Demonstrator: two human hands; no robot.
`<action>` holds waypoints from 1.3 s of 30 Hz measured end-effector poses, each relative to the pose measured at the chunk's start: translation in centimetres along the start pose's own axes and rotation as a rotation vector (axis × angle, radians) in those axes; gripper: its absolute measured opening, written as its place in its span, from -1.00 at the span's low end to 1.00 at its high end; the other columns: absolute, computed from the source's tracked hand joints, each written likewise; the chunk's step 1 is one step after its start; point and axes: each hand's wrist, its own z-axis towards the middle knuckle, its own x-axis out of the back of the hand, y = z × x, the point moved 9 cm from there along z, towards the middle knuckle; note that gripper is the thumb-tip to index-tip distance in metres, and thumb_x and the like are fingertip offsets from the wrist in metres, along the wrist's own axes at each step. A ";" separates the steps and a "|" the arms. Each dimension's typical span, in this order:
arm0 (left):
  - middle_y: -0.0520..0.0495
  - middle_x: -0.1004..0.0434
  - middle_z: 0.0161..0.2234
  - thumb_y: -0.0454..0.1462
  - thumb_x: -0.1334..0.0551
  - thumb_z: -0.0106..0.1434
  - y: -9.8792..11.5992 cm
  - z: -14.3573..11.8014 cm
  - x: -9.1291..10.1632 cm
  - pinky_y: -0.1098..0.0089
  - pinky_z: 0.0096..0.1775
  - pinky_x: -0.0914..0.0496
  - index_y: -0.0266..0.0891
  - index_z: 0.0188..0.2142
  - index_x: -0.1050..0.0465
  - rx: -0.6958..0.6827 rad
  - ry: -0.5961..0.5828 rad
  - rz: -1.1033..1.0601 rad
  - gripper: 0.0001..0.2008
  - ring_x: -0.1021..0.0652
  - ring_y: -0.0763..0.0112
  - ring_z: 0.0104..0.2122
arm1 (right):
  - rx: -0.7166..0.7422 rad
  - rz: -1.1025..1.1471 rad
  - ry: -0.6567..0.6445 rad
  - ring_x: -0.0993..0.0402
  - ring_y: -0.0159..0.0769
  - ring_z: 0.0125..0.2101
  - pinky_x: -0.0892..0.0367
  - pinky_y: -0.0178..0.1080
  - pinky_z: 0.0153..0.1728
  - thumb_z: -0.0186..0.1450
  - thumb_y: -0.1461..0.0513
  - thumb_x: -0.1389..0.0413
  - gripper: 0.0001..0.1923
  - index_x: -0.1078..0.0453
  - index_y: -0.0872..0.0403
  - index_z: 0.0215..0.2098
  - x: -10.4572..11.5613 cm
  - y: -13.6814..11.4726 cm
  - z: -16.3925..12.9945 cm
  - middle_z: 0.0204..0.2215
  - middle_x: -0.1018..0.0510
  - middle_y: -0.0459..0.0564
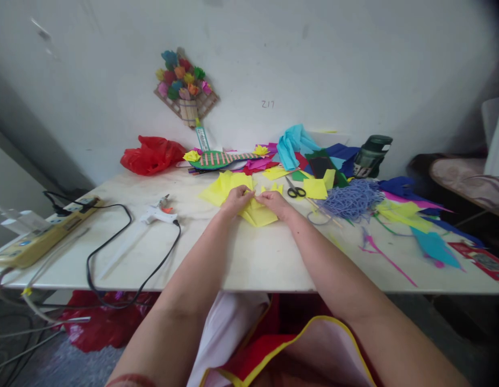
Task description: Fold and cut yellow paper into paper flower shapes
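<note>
A sheet of yellow crepe paper (259,216) lies bunched on the white table under both of my hands. My left hand (237,199) pinches it near the middle, fingers closed. Close beside it, my right hand (273,201) is closed on the same paper, thumb and fingertips pressed together. More yellow paper (217,188) spreads flat to the left and behind the left hand. Small yellow strips stand just behind the right hand. Black-handled scissors (297,192) lie to the right of that hand, not touched.
A white glue gun (161,214) with its cord and a yellow power strip (51,231) lie on the left. At the back are a red plastic bag (152,156) and a green paper-covered craft piece (229,159). Purple string (352,199), coloured paper scraps and a dark bottle (372,156) crowd the right.
</note>
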 end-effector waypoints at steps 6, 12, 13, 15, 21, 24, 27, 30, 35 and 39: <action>0.11 -0.18 -0.66 -0.11 -0.19 -0.04 -0.6 0.3 1.6 0.53 -0.59 -0.07 -0.26 -0.52 -0.27 0.007 0.104 -0.029 -0.75 -0.23 0.58 -0.64 | -0.030 0.053 -0.030 -0.26 -0.43 -0.61 -0.17 -0.36 -0.56 -0.03 0.10 -0.13 -0.75 -0.33 0.15 -0.59 0.2 0.2 0.0 -0.70 -0.34 -0.16; 0.08 -0.21 -0.65 -0.02 -0.14 0.00 -0.4 0.3 2.0 0.51 -0.58 -0.07 -0.26 -0.52 -0.30 -0.007 0.126 0.069 -0.68 -0.22 0.57 -0.62 | -0.017 0.018 0.005 -0.30 -0.43 -0.60 -0.19 -0.37 -0.53 -0.03 0.15 -0.13 -0.80 -0.37 0.16 -0.59 0.8 0.2 0.1 -0.68 -0.39 -0.16; 0.09 -0.18 -0.66 -0.01 -0.13 0.00 -0.3 0.3 2.0 0.51 -0.58 -0.05 -0.26 -0.55 -0.28 -0.010 0.124 0.099 -0.66 -0.20 0.57 -0.63 | -0.023 0.024 0.003 -0.31 -0.43 -0.60 -0.20 -0.36 -0.53 -0.03 0.15 -0.13 -0.80 -0.37 0.16 -0.59 0.8 0.3 0.1 -0.67 -0.40 -0.16; 0.10 -0.11 -0.69 0.01 -0.12 0.00 -0.3 0.3 2.0 0.50 -0.59 -0.01 -0.26 -0.62 -0.23 -0.012 0.123 0.168 -0.63 -0.15 0.58 -0.64 | -0.034 0.058 0.006 -0.33 -0.41 -0.59 -0.22 -0.36 -0.53 -0.03 0.14 -0.15 -0.80 -0.38 0.16 -0.58 0.8 0.5 0.1 -0.66 -0.42 -0.15; 0.10 -0.11 -0.68 0.00 -0.07 0.05 -0.9 0.7 3.1 0.48 -0.56 -0.01 -0.25 -0.63 -0.19 0.005 0.265 0.219 -0.63 -0.16 0.56 -0.61 | -0.044 0.385 -0.024 -0.44 -0.30 -0.47 -0.32 -0.29 -0.48 0.07 0.01 -0.08 -0.65 -0.39 0.14 -0.38 0.6 0.6 0.1 -0.49 -0.52 -0.03; 0.10 -0.08 -0.68 -0.01 -0.04 0.08 -1.4 0.4 4.5 0.48 -0.54 -0.02 -0.23 -0.63 -0.15 0.053 0.437 0.198 -0.64 -0.15 0.55 -0.61 | -0.091 0.426 -0.076 -0.43 -0.30 -0.56 -0.31 -0.30 -0.60 0.13 -0.04 0.02 -0.59 -0.36 0.15 -0.36 0.0 0.6 0.0 -0.54 -0.52 0.02; 0.11 -0.08 -0.68 -0.04 -0.03 0.10 -1.8 -0.2 5.9 0.48 -0.53 -0.03 -0.22 -0.62 -0.13 0.085 0.592 0.144 -0.67 -0.15 0.54 -0.61 | -0.117 0.436 -0.156 -0.44 -0.32 -0.59 -0.33 -0.32 -0.59 0.15 -0.01 0.01 -0.62 -0.31 0.16 -0.38 -0.9 0.3 -0.3 -0.57 -0.52 0.05; 0.11 -0.07 -0.68 -0.08 -0.03 0.10 -2.1 -0.8 6.8 0.48 -0.53 -0.03 -0.21 -0.60 -0.14 0.098 0.693 0.073 -0.71 -0.15 0.54 -0.61 | -0.122 0.422 -0.199 -0.46 -0.34 -0.55 -0.35 -0.33 -0.56 0.12 0.07 -0.08 -0.72 -0.24 0.14 -0.40 -1.6 0.1 -0.6 -0.49 -0.54 0.09; 0.11 -0.07 -0.66 -0.10 -0.03 0.11 -2.1 -1.1 6.5 0.50 -0.52 -0.06 -0.21 -0.59 -0.15 0.123 0.738 0.009 -0.73 -0.18 0.54 -0.59 | -0.122 0.326 -0.165 -0.45 -0.39 -0.56 -0.33 -0.37 -0.58 0.11 0.18 -0.13 -0.80 -0.29 0.18 -0.43 -2.1 0.6 -0.4 -0.46 -0.54 0.12; 0.11 -0.16 -0.63 -0.11 -0.06 0.09 -2.4 -0.8 4.9 0.53 -0.51 -0.12 -0.23 -0.51 -0.21 0.200 0.624 -0.132 -0.78 -0.24 0.56 -0.58 | -0.121 0.303 -0.032 -0.41 -0.43 -0.63 -0.29 -0.41 -0.64 0.10 0.22 -0.13 -0.84 -0.34 0.21 -0.46 -0.8 1.1 0.1 -0.55 -0.54 0.08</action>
